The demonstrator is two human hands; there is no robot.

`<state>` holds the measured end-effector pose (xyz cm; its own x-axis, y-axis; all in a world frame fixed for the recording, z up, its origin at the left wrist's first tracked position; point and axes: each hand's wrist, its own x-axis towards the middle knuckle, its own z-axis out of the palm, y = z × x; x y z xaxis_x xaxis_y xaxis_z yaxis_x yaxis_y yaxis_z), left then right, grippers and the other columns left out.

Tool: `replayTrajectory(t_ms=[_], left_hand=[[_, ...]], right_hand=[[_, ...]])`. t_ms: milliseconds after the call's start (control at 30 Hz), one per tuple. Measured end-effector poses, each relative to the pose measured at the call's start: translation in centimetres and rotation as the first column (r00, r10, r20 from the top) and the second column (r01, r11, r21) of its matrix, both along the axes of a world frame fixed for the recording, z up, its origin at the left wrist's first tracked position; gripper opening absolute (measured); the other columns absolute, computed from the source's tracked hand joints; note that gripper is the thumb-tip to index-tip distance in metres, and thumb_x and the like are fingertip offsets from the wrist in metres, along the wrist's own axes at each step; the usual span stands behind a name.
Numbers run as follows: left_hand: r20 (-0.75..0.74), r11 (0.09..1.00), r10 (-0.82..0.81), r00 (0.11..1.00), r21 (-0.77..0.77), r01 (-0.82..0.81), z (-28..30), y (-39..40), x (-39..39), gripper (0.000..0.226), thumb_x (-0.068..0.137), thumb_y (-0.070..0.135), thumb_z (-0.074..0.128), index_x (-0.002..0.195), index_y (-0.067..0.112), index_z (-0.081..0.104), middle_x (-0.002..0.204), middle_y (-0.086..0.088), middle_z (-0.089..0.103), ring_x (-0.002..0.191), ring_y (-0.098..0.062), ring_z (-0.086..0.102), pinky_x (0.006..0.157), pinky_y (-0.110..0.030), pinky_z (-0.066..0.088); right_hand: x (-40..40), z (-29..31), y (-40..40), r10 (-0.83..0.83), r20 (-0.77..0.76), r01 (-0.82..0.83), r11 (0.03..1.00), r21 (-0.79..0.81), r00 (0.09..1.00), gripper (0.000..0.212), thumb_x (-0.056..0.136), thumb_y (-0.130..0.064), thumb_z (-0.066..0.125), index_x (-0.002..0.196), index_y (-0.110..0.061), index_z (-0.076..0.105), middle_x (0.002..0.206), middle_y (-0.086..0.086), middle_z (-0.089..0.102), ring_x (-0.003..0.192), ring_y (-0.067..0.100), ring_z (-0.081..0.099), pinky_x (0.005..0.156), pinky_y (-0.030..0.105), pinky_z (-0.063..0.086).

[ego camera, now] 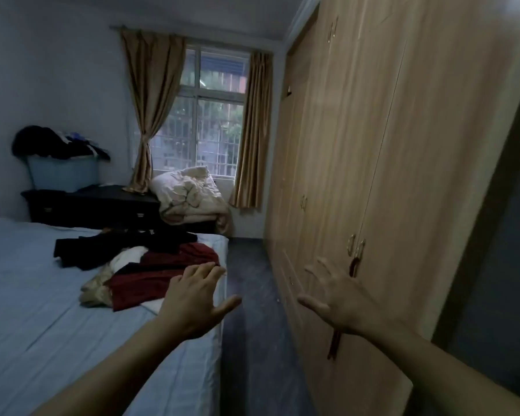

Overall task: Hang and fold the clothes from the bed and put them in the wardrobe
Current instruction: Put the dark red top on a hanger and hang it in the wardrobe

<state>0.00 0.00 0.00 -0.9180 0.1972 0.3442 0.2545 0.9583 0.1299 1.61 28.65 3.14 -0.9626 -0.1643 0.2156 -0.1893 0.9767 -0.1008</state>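
Head view: a dim bedroom, with the bed (42, 295) at left and the wardrobe (388, 175) along the right wall.

Hands: the left hand (192, 298) is extended forward over the near right edge of the bed, fingers straight and spread, thumb out to the right, holding nothing. The right hand (339, 295) is raised in front of the wardrobe doors, fingers spread, holding nothing. Whether it touches the door surface cannot be determined. The two hands are well apart, with the floor (252, 295) strip between them.

Clothes: a loose pile lies on the bed's blue sheet, toward its right edge. A dark red garment (150, 277) lies nearest the left hand, its far edge just beyond the fingertips. A cream garment (102, 283) lies beside and partly under it. A black garment (108, 247) is spread further back. None is folded.

Wardrobe: all visible doors are closed. A pair of metal handles (355, 246) sits just above the right hand. A red strip (334, 343) hangs at the door seam below the wrist; what it is cannot be made out.

Remainder: a dark dresser (96, 205) stands beyond the bed, carrying a blue bin (63, 172) heaped with dark clothing. A rumpled cream quilt (189, 196) sits below the window (213, 115), which is flanked by tan curtains (150, 100).
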Motion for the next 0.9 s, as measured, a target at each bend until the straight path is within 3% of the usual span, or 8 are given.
replayTrajectory(t_ms=[67, 200, 267, 533, 900], left_hand=[[0.030, 1.000, 0.007, 1.000, -0.001, -0.007, -0.6, 1.1, -1.9, 0.105, 0.066, 0.088, 0.007, 0.151, 0.031, 0.031, 0.158, 0.005, 0.032, 0.144, -0.018, 0.030, 0.111, -0.040, 0.036], [0.033, 0.995, 0.086, 0.996, -0.047, -0.085, -1.8, 4.0, -7.2, 0.086, 0.082, 0.085, 0.032, 0.149, 0.031, 0.034, 0.159, 0.003, 0.032, 0.143, -0.022, 0.032, 0.110, -0.042, 0.038], [0.042, 0.990, 0.109, 0.993, -0.090, -0.105, -1.7, 6.5, -10.2, 0.084, 0.084, 0.082, 0.036, 0.150, 0.031, 0.032, 0.160, 0.001, 0.030, 0.144, -0.023, 0.031, 0.111, -0.043, 0.037], [0.044, 0.974, 0.118, 0.992, -0.198, -0.107, 0.1, 14.0, -20.0, 0.084, 0.085, 0.080, 0.034, 0.151, 0.029, 0.030, 0.160, 0.002, 0.028, 0.144, -0.023, 0.030, 0.111, -0.044, 0.034], [0.059, 0.990, 0.099, 0.993, -0.105, -0.093, -3.5, 15.4, -35.7, 0.082, 0.086, 0.079, 0.036, 0.150, 0.029, 0.031, 0.158, 0.002, 0.032, 0.143, -0.022, 0.031, 0.110, -0.045, 0.036]], right_hand=[[-2.2, -0.8, 1.4, 0.012, 0.007, -0.012, 0.999, -0.040, 1.000, 0.081, 0.086, -0.075, 0.038, 0.153, -0.034, 0.017, 0.163, -0.003, 0.006, 0.149, 0.019, 0.012, 0.117, 0.045, 0.020], [-7.8, -2.6, 4.7, 0.081, -0.030, -0.081, 0.997, -0.015, 0.996, 0.079, 0.088, -0.072, 0.039, 0.153, -0.034, 0.016, 0.163, -0.003, 0.005, 0.149, 0.019, 0.009, 0.117, 0.044, 0.017], [-10.8, -2.9, 6.9, 0.102, -0.051, -0.102, 0.995, 0.005, 0.993, 0.078, 0.089, -0.072, 0.038, 0.154, -0.035, 0.013, 0.164, -0.004, 0.001, 0.150, 0.021, 0.004, 0.118, 0.044, 0.013], [-21.5, -2.8, 12.5, 0.136, -0.042, -0.138, 0.990, -0.039, 0.990, 0.079, 0.089, -0.071, 0.039, 0.154, -0.034, 0.012, 0.164, 0.000, -0.002, 0.150, 0.025, 0.002, 0.119, 0.046, 0.012], [-37.2, -4.8, 11.5, 0.148, 0.022, -0.146, 0.987, -0.071, 0.989, 0.077, 0.091, -0.069, 0.039, 0.154, -0.033, 0.014, 0.164, -0.001, 0.001, 0.150, 0.023, 0.005, 0.120, 0.045, 0.014]])
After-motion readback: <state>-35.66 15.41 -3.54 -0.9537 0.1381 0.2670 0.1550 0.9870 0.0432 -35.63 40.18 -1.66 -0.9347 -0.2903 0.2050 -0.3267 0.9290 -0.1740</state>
